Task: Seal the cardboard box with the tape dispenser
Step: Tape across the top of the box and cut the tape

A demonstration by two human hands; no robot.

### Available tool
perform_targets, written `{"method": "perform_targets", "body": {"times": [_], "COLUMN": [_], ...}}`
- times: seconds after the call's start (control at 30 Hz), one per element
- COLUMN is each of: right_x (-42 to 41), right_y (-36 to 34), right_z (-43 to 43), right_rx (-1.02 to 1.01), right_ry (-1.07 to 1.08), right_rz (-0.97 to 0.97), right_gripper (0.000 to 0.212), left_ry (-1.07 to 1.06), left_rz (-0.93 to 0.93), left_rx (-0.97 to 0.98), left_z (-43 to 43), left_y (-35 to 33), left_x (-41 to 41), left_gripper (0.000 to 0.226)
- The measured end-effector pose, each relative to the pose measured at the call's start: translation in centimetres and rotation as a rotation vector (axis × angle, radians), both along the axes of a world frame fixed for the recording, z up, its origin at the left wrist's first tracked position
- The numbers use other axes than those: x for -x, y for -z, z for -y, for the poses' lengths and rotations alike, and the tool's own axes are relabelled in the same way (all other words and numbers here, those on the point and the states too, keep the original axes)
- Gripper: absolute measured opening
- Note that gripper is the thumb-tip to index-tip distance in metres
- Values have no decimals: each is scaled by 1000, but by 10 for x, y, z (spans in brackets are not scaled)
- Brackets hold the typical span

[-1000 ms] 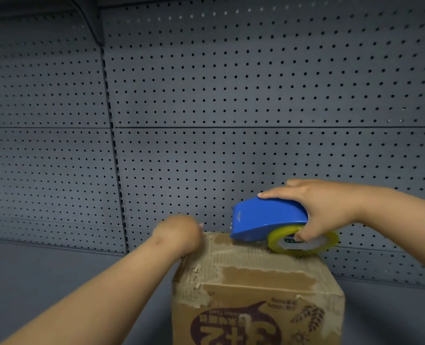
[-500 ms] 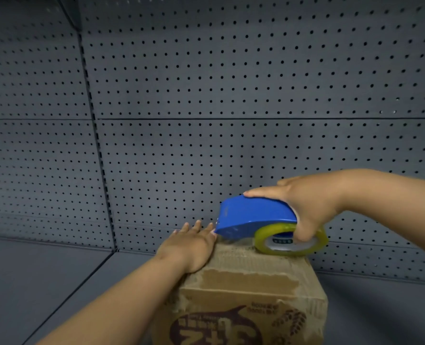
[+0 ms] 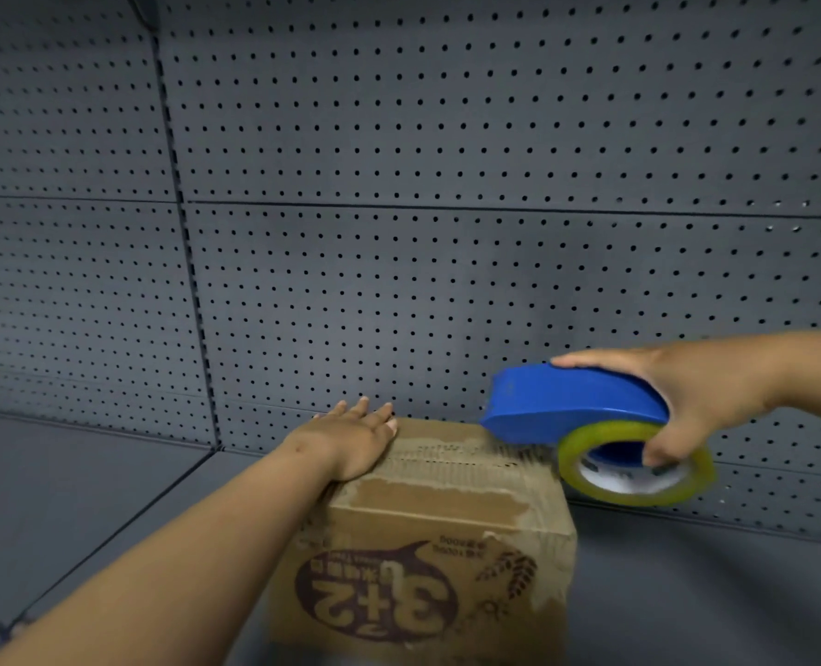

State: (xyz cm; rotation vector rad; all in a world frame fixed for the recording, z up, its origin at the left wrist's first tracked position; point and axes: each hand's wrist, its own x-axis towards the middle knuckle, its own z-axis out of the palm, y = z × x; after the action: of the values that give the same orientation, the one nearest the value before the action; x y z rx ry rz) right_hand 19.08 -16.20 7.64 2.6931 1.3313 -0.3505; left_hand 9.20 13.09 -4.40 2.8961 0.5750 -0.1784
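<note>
My left hand (image 3: 350, 442) lay flat and open on the top left of the cardboard box (image 3: 437, 535), fingers spread, gripping nothing, just pinning it down. A second earlier that hand had been bunched at the near corner; now it was pressed out flat. The box sat on the grey shelf (image 3: 86, 511), close in front of the pegboard wall (image 3: 447, 233), its printed side facing me upside down.

My right hand (image 3: 677, 406) was wrapped round the tape dispenser (image 3: 576, 401), fingers over the blue hood, thumb hooked into the yellowish tape roll (image 3: 639, 466). And here was the change: the dispenser had slid from the middle of the top out to the right edge, the roll now hanging clear past the side. I reckoned that meant one pass across the top was about run. Whether fresh tape had really stuck, I couldn't tell; the top showed only torn, patchy paper. Next, I judged, came cutting the strip at that edge.
</note>
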Motion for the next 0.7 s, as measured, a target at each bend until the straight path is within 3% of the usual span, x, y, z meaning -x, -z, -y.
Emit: {"method": "perform_targets", "body": {"times": [0.23,0.43,0.5,0.63,0.7], "right_x": [-13,-14,-15,-16,-16], "right_y": [13,33,41,45,45], "right_z": [49,54,55,58,58], "right_rx": [-128,-92,-102,-126,-152], "right_ry": [34,41,40,42,40], "right_rz": [-109,-115,-91,-103,-113], "right_gripper": [99,98,99,98,98], "left_ry": [-17,-37,-46,5,57], "left_rz": [-16,-52,-77,-63,-3], "left_rx": [-9,-78,-169,-556,-573], "left_z": [0,3,6,30,54], "left_y": [-2,-3,-7,-22,-26], "left_x": [-1,1,3,1,-6], "left_gripper": [56,56,56,53,55]}}
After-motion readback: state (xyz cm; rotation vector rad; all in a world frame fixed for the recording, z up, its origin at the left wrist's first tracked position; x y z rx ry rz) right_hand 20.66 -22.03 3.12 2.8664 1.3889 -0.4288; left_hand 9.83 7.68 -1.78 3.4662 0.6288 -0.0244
